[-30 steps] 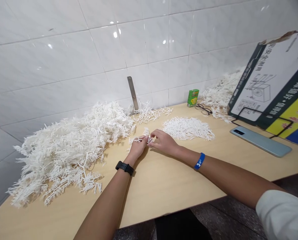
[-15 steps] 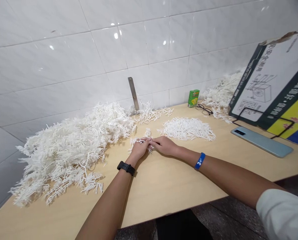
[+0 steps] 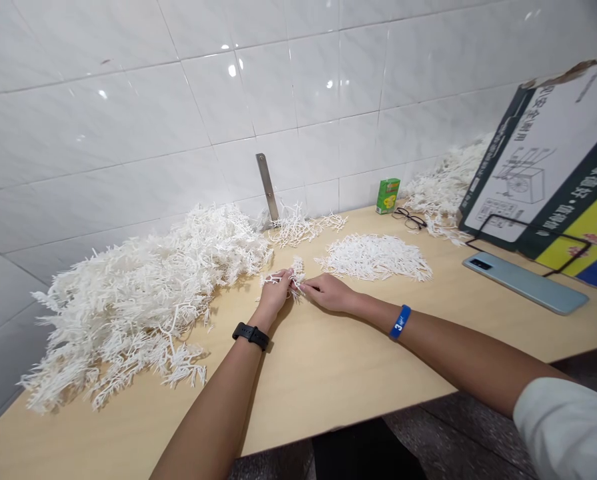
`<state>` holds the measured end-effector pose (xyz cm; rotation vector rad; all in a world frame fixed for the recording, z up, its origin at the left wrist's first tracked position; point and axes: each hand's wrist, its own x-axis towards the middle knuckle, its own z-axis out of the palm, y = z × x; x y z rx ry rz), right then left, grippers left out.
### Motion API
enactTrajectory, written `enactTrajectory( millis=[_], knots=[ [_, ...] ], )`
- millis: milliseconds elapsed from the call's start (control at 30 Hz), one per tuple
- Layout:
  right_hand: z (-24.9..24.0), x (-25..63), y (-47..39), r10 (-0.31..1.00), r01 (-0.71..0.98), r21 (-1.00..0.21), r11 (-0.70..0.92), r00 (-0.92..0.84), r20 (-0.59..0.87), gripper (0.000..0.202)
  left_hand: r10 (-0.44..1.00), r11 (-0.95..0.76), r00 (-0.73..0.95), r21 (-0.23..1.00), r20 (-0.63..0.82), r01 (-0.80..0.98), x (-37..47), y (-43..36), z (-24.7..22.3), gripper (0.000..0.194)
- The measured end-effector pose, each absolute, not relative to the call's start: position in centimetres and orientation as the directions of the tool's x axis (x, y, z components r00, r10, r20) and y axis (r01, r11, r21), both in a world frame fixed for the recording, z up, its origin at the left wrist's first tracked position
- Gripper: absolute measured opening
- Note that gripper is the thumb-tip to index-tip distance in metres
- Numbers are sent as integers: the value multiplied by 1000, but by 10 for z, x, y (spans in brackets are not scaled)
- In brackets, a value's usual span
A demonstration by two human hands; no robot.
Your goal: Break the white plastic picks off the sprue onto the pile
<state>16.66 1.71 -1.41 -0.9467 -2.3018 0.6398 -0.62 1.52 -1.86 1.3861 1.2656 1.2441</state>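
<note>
My left hand (image 3: 275, 295), with a black band at its wrist, is closed on a thin white branched piece (image 3: 297, 268) that looks like a plastic sprue. Facing it, my right hand (image 3: 331, 293) has its fingertips pinched at the right side of the same piece. Whether a small part sits between those fingertips is too small to make out. Just beyond my right hand lies a flat pile of small loose white pieces (image 3: 378, 257). A large heap of white branched pieces (image 3: 153, 300) spreads to the left of my left hand.
A smaller white tangle (image 3: 298, 227) lies behind my hands by a metal strip (image 3: 267, 187) leaning on the tiled wall. To the right are a green box (image 3: 388, 196), eyeglasses (image 3: 409, 219), a phone (image 3: 523, 283), a large carton (image 3: 543, 173) and another white heap (image 3: 443, 187).
My hands were touching at the fingertips and are now slightly apart. The left hand has shifted a little left and away from me, showing more of the white branched piece.
</note>
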Motion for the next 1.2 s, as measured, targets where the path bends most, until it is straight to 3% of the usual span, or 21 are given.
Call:
enactTrajectory(
  millis=[267, 467, 633, 767, 1033, 1200],
  knots=[
    [-15, 166, 19, 834, 575, -616, 539, -465, 297, 37, 993, -112, 59, 987, 106, 113, -6, 17, -22, 35],
    [-14, 168, 18, 714, 449, -602, 660, -625, 316, 34, 995, -98, 34, 991, 95, 96, -5, 14, -19, 34],
    [-15, 165, 17, 690, 408, -616, 674, -645, 328, 34, 997, -76, -5, 989, 77, 127, -2, 11, -17, 35],
    [-15, 160, 15, 694, 397, -620, 677, -626, 357, 31, 992, -106, -45, 974, 117, 199, 1, 11, -17, 36],
    [-17, 157, 12, 636, 396, -515, 761, -611, 470, 26, 983, -130, -80, 933, 165, 337, 4, 12, -20, 36],
    [-18, 155, 9, 684, 405, -571, 714, -578, 445, 26, 985, -90, -90, 876, 150, 474, 6, 12, -20, 36]
  ],
)
